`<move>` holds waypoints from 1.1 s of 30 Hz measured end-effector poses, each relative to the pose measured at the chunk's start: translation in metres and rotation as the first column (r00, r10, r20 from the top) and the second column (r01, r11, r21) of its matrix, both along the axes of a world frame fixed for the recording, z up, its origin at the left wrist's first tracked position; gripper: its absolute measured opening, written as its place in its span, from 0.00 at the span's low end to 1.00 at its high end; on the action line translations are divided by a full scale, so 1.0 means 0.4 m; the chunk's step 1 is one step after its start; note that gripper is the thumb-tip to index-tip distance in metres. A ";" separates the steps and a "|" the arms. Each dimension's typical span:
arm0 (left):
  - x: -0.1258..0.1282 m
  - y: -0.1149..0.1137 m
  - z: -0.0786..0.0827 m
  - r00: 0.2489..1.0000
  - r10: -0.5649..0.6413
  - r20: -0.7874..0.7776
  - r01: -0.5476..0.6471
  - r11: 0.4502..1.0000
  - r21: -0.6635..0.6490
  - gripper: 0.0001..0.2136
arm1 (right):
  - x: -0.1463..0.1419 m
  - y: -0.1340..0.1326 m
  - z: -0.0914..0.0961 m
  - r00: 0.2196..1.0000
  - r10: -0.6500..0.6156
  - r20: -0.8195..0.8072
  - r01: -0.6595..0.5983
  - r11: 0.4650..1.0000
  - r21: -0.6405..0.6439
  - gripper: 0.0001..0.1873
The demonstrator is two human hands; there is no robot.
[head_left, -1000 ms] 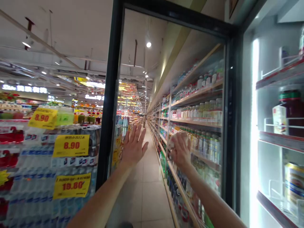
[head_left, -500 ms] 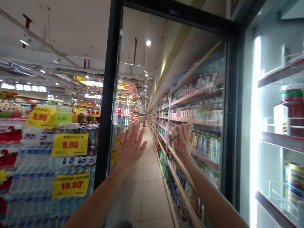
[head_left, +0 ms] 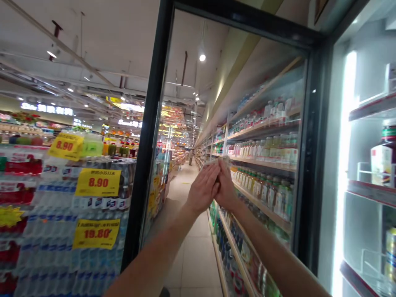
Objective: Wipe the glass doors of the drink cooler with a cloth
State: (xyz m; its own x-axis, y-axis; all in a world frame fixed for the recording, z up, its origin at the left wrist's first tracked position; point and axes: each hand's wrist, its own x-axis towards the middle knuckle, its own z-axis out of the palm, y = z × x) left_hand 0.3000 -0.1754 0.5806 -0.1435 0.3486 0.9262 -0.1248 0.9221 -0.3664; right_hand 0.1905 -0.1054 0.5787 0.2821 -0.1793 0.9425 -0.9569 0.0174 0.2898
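Observation:
Both my hands are raised side by side against the glass pane of a black-framed cooler door, which stands open. My right hand presses a pale, crumpled cloth to the glass, its fingers bent over it and partly hidden. My left hand lies beside it, touching or overlapping it, with its fingers stretched out flat. The cloth's edge shows above the fingertips of both hands. Whether the left fingers also grip the cloth, I cannot tell.
Black door frame runs up the left of the pane. Lit cooler shelves with bottles stand at right. Stacked water bottles with yellow price signs fill the left. Through the glass show drink shelves, an aisle floor and a distant person.
My left hand has moved right and my right hand has moved left with the cloth, so they now meet. The view has shifted slightly, with the door appearing farther right.

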 end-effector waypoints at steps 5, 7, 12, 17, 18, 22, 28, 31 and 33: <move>0.052 -0.052 -0.021 0.973 0.229 0.015 -0.228 0.973 -0.020 0.21 | -0.117 0.084 0.019 0.985 -0.130 0.111 0.145 0.980 -0.140 0.24; 0.106 -0.090 -0.014 0.951 0.309 -0.012 -0.309 0.951 -0.030 0.19 | -0.148 0.086 0.016 0.943 -0.265 0.201 0.306 0.929 -0.210 0.25; 0.213 -0.161 0.050 0.917 0.380 -0.122 -0.365 0.922 0.128 0.18 | -0.159 0.067 0.005 0.895 -0.405 0.189 0.441 0.868 -0.230 0.28; 0.081 -0.083 0.031 0.892 0.420 -0.171 -0.404 0.907 0.122 0.23 | -0.154 0.075 0.005 0.885 -0.435 0.165 0.463 0.857 -0.225 0.27; 0.045 -0.061 0.012 0.895 0.425 -0.136 -0.423 0.905 0.040 0.23 | -0.153 0.077 0.006 0.883 -0.437 0.170 0.466 0.858 -0.216 0.27; 0.009 -0.043 -0.022 0.897 0.443 0.012 -0.428 0.874 -0.228 0.22 | -0.144 0.079 0.010 0.865 -0.453 0.217 0.490 0.854 -0.172 0.29; 0.164 -0.161 0.087 0.854 0.483 -0.193 -0.456 0.874 0.167 0.23 | -0.141 0.068 0.010 0.854 -0.459 0.243 0.505 0.845 -0.176 0.30; 0.129 -0.137 0.029 0.874 0.468 -0.129 -0.467 0.883 0.041 0.23 | -0.145 0.064 0.008 0.856 -0.459 0.239 0.504 0.844 -0.184 0.29; 0.077 -0.103 -0.039 0.892 0.452 0.004 -0.439 0.869 -0.226 0.22 | -0.149 0.062 0.006 0.857 -0.464 0.223 0.506 0.839 -0.198 0.29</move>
State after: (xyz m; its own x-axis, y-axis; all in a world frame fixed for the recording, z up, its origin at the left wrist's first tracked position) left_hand 0.3310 -0.2168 0.5651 -0.3787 0.4232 0.8231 -0.4780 0.6722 -0.5655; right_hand 0.1307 -0.0804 0.5813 0.0614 -0.0150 0.9980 -0.8392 0.5406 0.0597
